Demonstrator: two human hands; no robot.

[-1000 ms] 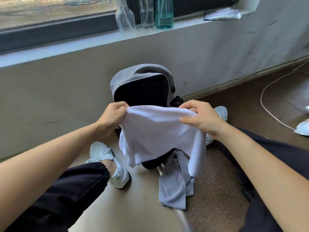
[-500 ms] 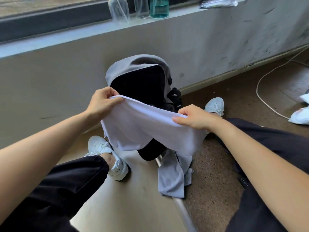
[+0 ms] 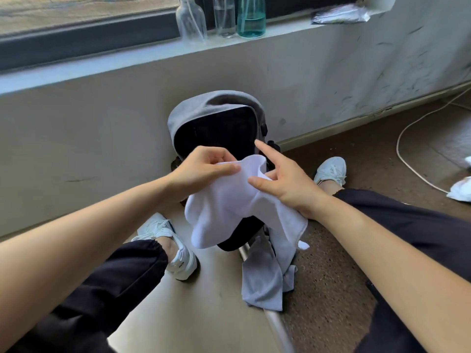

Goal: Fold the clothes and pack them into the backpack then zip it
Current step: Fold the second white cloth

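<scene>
A grey backpack (image 3: pixel 193 110) with a black open inside leans upright against the wall. In front of it hangs a white garment (image 3: pixel 224 205), folded over on itself. My left hand (image 3: pixel 201 169) pinches its upper edge. My right hand (image 3: pixel 283 179) rests on the cloth's right side with the index finger stretched out and the thumb apart. A grey garment (image 3: pixel 265 278) lies crumpled on the floor below the backpack.
My legs in black trousers and white sneakers (image 3: pixel 173 245) flank the backpack. Glass bottles (image 3: pixel 251 16) stand on the windowsill. A white cable (image 3: pixel 407 159) and white cloth (image 3: pixel 461 189) lie on the brown floor at right. A metal strip (image 3: pixel 277 329) runs along the floor.
My hands have come together, doubling the white garment over. My right hand has loosened its pinch and opened its fingers over the cloth.
</scene>
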